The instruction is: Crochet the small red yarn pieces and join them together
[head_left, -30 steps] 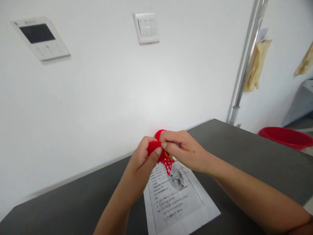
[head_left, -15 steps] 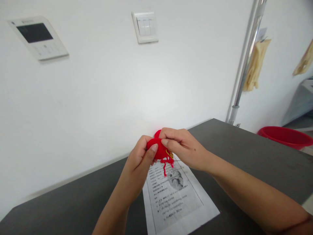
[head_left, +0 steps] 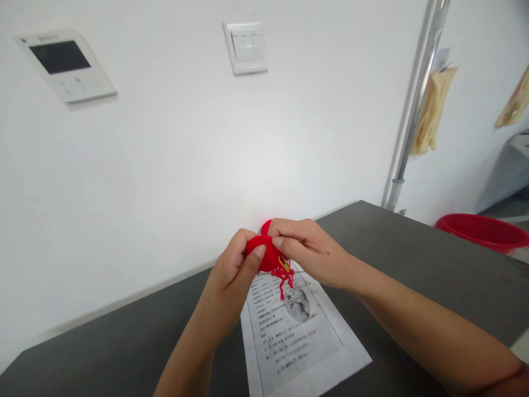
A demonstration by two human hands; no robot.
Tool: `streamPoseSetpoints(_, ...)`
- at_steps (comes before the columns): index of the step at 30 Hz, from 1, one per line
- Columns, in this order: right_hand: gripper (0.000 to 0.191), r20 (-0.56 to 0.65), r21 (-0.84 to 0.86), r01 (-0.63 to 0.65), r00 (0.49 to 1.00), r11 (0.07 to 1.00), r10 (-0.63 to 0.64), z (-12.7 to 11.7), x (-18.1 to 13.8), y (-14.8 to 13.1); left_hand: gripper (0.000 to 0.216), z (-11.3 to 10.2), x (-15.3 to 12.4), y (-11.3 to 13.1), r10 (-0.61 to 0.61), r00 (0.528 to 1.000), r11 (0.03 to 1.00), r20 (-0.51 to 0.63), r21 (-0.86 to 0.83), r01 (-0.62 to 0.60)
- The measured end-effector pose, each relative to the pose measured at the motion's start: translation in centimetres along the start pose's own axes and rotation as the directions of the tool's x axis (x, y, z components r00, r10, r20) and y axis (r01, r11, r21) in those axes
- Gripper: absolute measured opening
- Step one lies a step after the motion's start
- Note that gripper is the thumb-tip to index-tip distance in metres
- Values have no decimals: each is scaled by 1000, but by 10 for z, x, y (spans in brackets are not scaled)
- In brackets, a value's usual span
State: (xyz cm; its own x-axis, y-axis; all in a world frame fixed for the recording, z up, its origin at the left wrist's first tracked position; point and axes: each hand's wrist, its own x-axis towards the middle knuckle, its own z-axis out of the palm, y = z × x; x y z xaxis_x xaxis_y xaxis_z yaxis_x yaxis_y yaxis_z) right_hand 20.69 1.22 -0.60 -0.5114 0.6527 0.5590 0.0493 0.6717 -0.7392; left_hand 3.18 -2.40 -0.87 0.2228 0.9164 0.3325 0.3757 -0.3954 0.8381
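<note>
Between my two hands is a small red cloth pouch (head_left: 268, 257) with yellow lettering or trim at its lower right and red cords dangling below. My left hand (head_left: 240, 264) pinches the pouch's left side, thumb on the front face. On its upper right edge, my right hand (head_left: 303, 245) grips with thumb and bent fingers. A red flap of it shows above, behind the right fingers. Under the hands, a printed sheet (head_left: 303, 353) with text and a dark round picture lies on the dark table; the hands and pouch cover its top.
The dark grey table (head_left: 124, 342) meets a white wall bearing an intercom panel (head_left: 66, 66) and a light switch (head_left: 247, 48). A metal pole (head_left: 417, 110) stands at the right, near hanging yellowish gloves (head_left: 433, 110). Beyond the table's right edge sits a red basin (head_left: 481, 231).
The pouch has tilted slightly and shifted a little left and down. Its cords have swung a bit to the right. Both hands keep their grip.
</note>
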Motion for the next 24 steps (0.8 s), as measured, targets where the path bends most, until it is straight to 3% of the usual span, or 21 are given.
streamPoseSetpoints(24, 17, 23, 7, -6, 1000, 1000, 6, -1, 0, -3, 20, -1, -1, 2, -13, 998, 1000, 64, 19, 12)
